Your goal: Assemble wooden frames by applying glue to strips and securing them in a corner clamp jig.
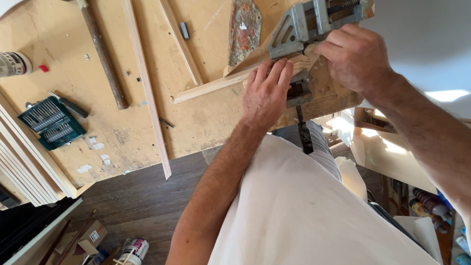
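Note:
My left hand point(265, 92) lies flat, palm down, on a thin wooden strip point(211, 87) that runs across the workbench point(78, 44) toward a grey metal corner clamp point(304, 24). Its fingers press the strip's end right at the clamp. My right hand point(354, 55) is closed around the clamp's right side, over a wooden piece held there; what the fingers grip is partly hidden. A black clamp handle point(304, 132) hangs below the bench edge.
On the bench lie a hammer-like tool with a long wooden handle point(104, 56), two more loose wooden strips point(146, 83), a green case of screwdriver bits point(51, 122), a screwdriver point(70, 104), a worn trowel blade point(244, 30). Stacked slats point(24, 162) lean at left. Boxes and bottles sit on the floor.

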